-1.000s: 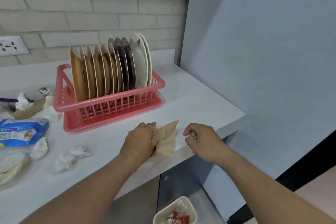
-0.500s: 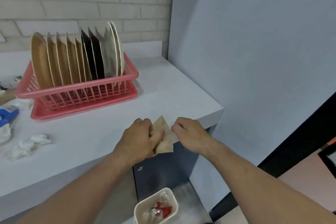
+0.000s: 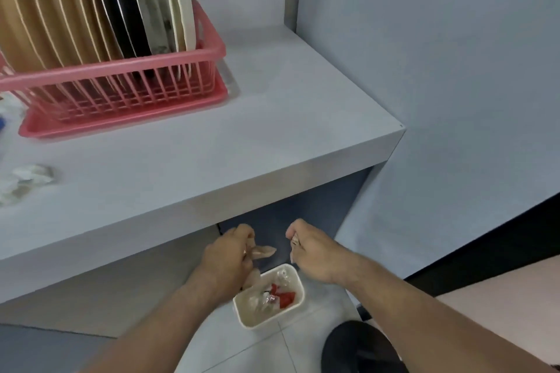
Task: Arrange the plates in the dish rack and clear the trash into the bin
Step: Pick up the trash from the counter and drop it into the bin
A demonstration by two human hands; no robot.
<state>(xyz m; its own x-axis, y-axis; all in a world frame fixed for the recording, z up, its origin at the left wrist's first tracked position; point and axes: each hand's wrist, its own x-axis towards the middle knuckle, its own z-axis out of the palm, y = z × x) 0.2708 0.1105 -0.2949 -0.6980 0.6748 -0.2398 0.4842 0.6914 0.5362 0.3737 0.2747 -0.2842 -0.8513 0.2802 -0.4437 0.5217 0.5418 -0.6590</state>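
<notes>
Both grips hang below the front edge of the bench, over the bin: your left grip clutches brown paper; your right grip is curled, contents unclear. Plates stand in the rack.

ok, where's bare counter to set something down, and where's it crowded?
Free: counter right of the dish rack out to its corner, and the front strip between rack and edge. Crowded: crumpled tissue at far left; over the bin, the left hand holding paper and right hand.

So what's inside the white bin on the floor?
Red wrappers and crumpled clear plastic lie in the white bin. The left hand, gripping brown paper, hides its upper-left corner; deeper layers cannot be seen.
</notes>
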